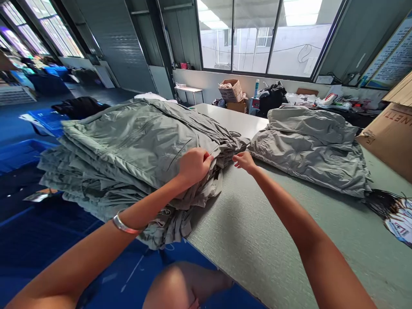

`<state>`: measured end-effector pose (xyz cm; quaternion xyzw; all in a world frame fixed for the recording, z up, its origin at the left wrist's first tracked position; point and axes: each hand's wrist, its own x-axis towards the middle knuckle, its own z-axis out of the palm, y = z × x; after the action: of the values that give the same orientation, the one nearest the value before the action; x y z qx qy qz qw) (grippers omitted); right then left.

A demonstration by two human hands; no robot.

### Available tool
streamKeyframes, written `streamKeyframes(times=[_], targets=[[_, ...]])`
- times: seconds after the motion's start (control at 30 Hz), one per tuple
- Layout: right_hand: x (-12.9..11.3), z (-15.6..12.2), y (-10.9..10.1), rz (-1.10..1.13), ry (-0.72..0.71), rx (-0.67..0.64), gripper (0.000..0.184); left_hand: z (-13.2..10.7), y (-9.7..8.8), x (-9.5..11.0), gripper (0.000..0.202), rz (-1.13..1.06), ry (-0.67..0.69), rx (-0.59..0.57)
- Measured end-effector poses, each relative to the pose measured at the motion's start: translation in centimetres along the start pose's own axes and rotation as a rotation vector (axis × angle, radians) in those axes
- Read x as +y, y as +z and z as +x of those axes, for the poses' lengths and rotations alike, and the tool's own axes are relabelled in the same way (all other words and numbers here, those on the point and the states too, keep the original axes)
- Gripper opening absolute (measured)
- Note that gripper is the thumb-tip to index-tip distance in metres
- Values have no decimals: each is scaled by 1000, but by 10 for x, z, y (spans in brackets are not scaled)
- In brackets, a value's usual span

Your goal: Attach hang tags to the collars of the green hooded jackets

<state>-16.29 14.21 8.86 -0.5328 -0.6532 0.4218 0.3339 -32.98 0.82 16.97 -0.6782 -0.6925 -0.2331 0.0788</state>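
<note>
A tall stack of folded grey-green garments [128, 150] lies on the left part of the green table [257, 231], hanging over its edge. My left hand [193, 165] rests on the stack's right edge, its fingers curled round the top garment's fabric. My right hand [244, 161] is just to the right, its fingers pinched at the same edge of the stack. A metal bangle [124, 225] sits on my left wrist. A second, smaller heap of the same grey garments [309, 146] lies farther right on the table.
A cardboard box [391, 133] stands at the table's right edge, with a bundle of tags on black strings [392, 212] in front of it. Blue crates [41, 120] stand on the blue floor at left. Boxes and clutter line the far wall under the windows.
</note>
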Motion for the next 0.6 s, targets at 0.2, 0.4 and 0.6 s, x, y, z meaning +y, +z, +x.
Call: streamKeyframes(times=[0.2,0.4,0.6], targets=[[-11,2,12,405,98,64,25,-16,-33,4,30,-227,-49,-41],[-29,18,24,680,126,215,14,-21,-51,18,28,-157,83,-148],[-47,51,31,828,214,223,10,8,-32,7,32,180,24,-4]])
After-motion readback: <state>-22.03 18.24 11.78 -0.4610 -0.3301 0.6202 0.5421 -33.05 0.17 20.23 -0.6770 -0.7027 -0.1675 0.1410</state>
